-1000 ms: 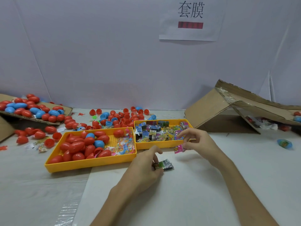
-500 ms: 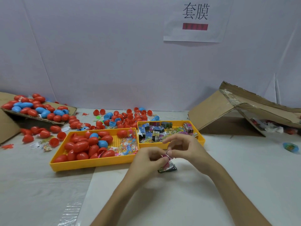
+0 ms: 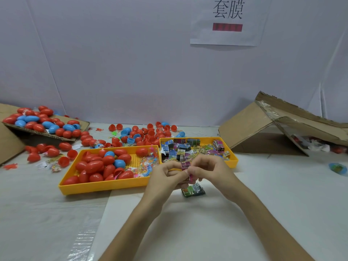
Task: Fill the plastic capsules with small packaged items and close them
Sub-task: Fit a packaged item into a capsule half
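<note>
My left hand [image 3: 165, 176] and my right hand [image 3: 211, 171] meet in front of the trays, and both pinch a small pink packet [image 3: 185, 165] between fingertips. A green and black packet [image 3: 193, 191] lies on the table just below them. Behind my hands a small yellow tray [image 3: 232, 157] holds several colourful packets. To its left a larger yellow tray [image 3: 105, 185] holds several red and blue egg capsules [image 3: 94, 166] and small clear trinkets.
Loose red and blue capsule halves [image 3: 146, 134] lie scattered behind the trays. A cardboard flap [image 3: 47, 135] at the far left carries more closed capsules. A collapsed cardboard box [image 3: 273, 129] stands at the right, with a blue capsule [image 3: 338, 168] near the right edge.
My right hand brought the pink packet over to my left hand. My left hand let go of the green packet on the table and rose to pinch the pink one.
</note>
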Motion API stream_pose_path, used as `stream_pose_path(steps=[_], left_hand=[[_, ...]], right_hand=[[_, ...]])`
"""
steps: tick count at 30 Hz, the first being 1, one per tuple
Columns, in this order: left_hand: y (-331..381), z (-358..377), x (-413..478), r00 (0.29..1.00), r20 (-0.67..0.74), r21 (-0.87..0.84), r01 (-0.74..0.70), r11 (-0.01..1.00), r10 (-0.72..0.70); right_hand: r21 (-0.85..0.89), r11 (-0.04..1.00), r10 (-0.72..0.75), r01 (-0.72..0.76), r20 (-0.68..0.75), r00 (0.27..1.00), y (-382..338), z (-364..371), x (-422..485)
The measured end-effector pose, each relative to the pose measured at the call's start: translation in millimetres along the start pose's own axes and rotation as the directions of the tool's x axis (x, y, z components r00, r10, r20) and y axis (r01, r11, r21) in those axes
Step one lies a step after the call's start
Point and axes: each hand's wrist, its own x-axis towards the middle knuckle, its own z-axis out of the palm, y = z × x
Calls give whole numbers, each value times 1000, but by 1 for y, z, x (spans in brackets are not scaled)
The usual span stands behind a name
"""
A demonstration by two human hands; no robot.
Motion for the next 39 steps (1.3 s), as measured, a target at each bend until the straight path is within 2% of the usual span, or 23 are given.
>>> stream_pose_path(steps=[10, 24, 28, 33, 39], left_hand=[[-2, -1, 2, 999, -33, 75, -17, 997, 19], [-1, -2, 2, 990, -132, 37, -40, 999, 44], [-2, -1, 3, 983, -140, 171, -95, 981, 120], [-2, -1, 3, 966, -156, 246, -165, 955, 207], [-5, 0, 2, 864, -223, 484, -303, 821, 451]], right_hand=[[58, 997, 58, -56, -42, 997, 3, -4, 2], [73, 994, 88, -82, -78, 993, 7, -7, 3], [74, 994, 81, -78, -44, 996, 3, -5, 2], [53, 996, 66, -66, -7, 998, 1, -3, 1], [130, 991, 11, -15, 32, 999, -2, -2, 0]])
